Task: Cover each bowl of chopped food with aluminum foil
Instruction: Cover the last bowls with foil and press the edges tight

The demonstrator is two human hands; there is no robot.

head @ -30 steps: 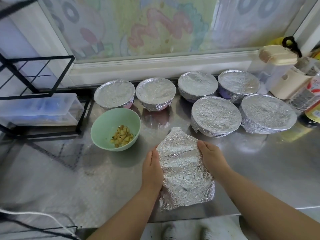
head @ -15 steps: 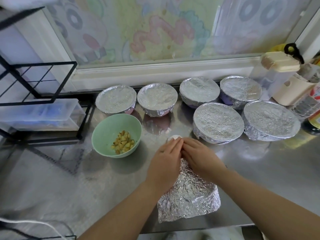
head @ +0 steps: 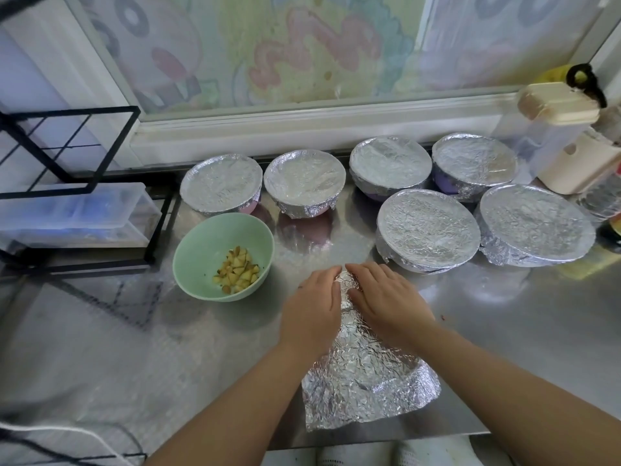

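Observation:
A crinkled sheet of aluminum foil [head: 363, 381] is draped over a bowl at the steel counter's near edge; the bowl itself is hidden. My left hand [head: 311, 309] and my right hand [head: 386, 302] press down on the foil's far end, fingertips almost touching. To the left stands an uncovered green bowl [head: 201, 243] holding chopped yellow food [head: 237, 275]. Behind it, several foil-covered bowls stand in two rows, such as one pink bowl [head: 221, 185] at the back left and a wide one [head: 534, 225] at the right.
A black wire rack [head: 67, 149] with a clear plastic box [head: 70, 216] stands at the left. Cream-lidded containers [head: 557, 129] and bottles crowd the right back corner. The counter's front edge [head: 386, 438] runs just below the foil. A window sill lies behind the bowls.
My hands moved from the foil's two sides to its far tip and now press it down there. The foil's raised far end has been flattened.

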